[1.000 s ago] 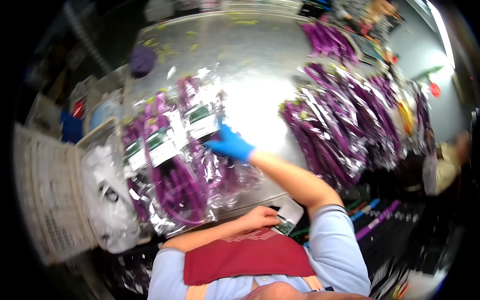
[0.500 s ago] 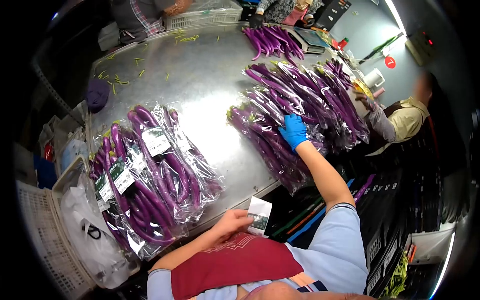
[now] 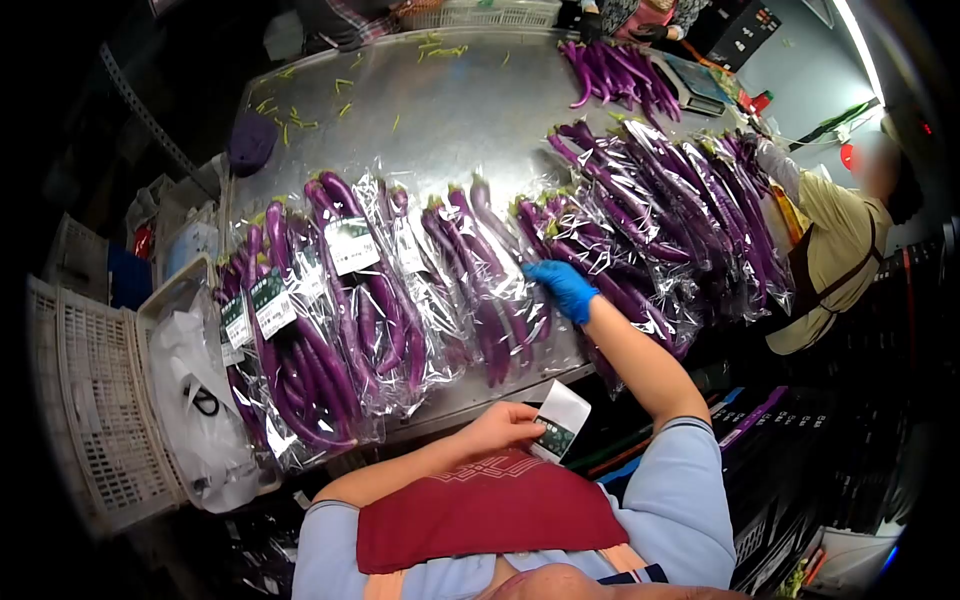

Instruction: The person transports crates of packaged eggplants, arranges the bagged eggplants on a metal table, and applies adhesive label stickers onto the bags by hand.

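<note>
My left hand [image 3: 508,427], bare, pinches a few white-and-green labels [image 3: 563,412] just beyond the table's near edge. On my right hand [image 3: 563,287] is a blue glove; its fingers are closed on the right side of a clear bag of long purple eggplants [image 3: 490,285]. That bag lies flat on the table, and I see no label on it. To its left lie labelled bags of eggplants [image 3: 345,300], each with a white-and-green label. On its right are several more bagged eggplants [image 3: 650,210] in an overlapping pile.
Loose eggplants [image 3: 620,80] lie beside a scale [image 3: 695,85] at the far end of the metal table [image 3: 450,120]. Green scraps and a purple cloth-like item [image 3: 252,143] are on the left. A co-worker [image 3: 835,240] stands at the right; others work across the table. White crates [image 3: 105,385] stand at left.
My right hand has moved left from the pile, bringing one bag of eggplants beside the labelled bags. My left hand still holds the labels. The co-worker at right has reached toward the pile.
</note>
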`<state>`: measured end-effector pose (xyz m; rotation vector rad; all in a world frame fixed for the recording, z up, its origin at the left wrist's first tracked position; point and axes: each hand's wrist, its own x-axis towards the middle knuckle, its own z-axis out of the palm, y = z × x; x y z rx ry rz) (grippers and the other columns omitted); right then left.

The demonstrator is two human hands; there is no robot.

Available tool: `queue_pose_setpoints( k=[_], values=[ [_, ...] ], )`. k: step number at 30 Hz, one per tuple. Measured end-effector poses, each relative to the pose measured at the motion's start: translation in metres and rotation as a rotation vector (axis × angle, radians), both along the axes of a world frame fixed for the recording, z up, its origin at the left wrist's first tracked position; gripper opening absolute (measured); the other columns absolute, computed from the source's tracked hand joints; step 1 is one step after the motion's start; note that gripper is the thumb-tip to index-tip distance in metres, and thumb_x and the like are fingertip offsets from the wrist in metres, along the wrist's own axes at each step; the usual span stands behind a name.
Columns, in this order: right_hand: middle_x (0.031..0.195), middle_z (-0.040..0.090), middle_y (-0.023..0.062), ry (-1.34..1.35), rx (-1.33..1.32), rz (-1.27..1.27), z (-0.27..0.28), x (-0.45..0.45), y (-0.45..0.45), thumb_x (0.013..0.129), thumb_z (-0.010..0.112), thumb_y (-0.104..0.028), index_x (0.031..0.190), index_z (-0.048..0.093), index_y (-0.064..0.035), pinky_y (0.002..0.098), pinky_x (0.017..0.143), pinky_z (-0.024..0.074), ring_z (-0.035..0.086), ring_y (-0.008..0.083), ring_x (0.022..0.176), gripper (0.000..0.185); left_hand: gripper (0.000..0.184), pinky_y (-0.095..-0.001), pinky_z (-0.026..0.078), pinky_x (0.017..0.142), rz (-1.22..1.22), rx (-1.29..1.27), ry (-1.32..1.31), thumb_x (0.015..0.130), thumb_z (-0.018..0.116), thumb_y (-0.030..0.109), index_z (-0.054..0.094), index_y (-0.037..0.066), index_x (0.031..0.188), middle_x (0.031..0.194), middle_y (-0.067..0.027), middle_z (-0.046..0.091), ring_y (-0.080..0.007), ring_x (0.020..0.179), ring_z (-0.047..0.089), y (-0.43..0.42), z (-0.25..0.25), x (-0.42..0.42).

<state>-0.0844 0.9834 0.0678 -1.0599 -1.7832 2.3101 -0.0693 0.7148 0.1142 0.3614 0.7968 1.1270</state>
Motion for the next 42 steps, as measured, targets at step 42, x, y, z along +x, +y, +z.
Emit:
queue_pose_setpoints(
  k=[42],
  values=[
    [0.069,0.057,0.013,-0.085,1.179,0.949,0.09,0.128,-0.124,0.071,0.055,-0.023,0.068,0.059,-0.0062,0.0402,0.053,0.0463,0.057,0.0315,0.062,0.017,0.016,-0.0259,0.047,0.057,0.085,-0.237,-0.008,0.079,0.057,0.006,0.058,-0.003,0.092,0.081,-0.0078,0.061,-0.014,0.065,0.058,0.004,-0.011,0.01]
  ],
)
